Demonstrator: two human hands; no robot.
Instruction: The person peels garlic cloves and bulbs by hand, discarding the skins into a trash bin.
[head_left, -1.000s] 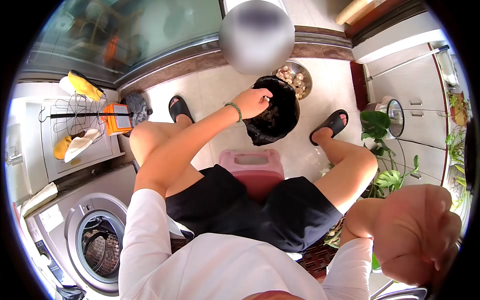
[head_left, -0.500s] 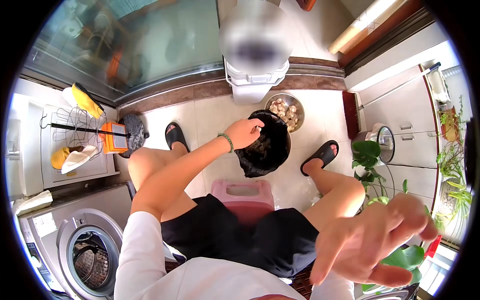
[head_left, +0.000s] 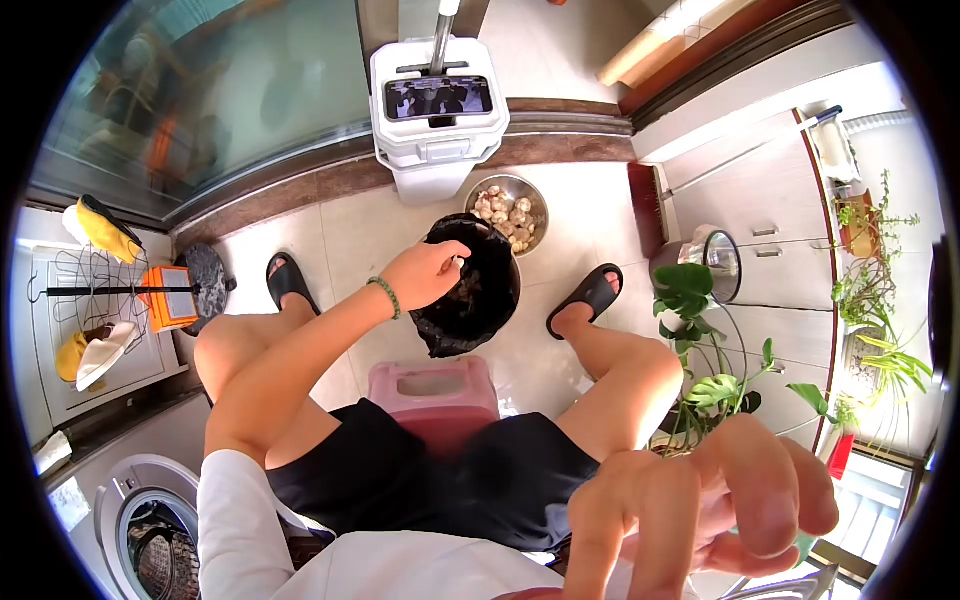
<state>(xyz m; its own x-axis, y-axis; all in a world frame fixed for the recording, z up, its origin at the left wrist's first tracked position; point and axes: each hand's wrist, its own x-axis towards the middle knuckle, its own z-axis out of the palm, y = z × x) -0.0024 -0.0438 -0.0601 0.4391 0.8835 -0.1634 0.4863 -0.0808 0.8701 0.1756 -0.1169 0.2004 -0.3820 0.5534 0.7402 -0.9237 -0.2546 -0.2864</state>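
My left hand (head_left: 428, 272), with a green bead bracelet at the wrist, pinches a small white piece (head_left: 458, 262), which looks like a garlic clove. It is over the left side of a bin lined with a black bag (head_left: 480, 300); brownish scraps show inside. Just behind the bin, a metal bowl (head_left: 541, 215) holds several garlic bulbs (head_left: 500, 207). Close to the camera at the lower right, my right hand (head_left: 715, 500) is raised with its fingers apart and loosely bent, nothing visible in it.
A pink stool (head_left: 432, 390) stands between my legs. Beyond the bin is a white container (head_left: 440, 150) with a phone (head_left: 438, 97) on top. At left are a wire rack (head_left: 95, 290), an orange box (head_left: 168, 298) and a washing machine (head_left: 150, 540). Plants (head_left: 715, 390) and cabinets (head_left: 790, 270) stand right.
The view has shifted, and the phone on the white container now shows where a blurred disc was. My right hand has turned and spread its fingers. My left hand stays at the bin, still pinching.
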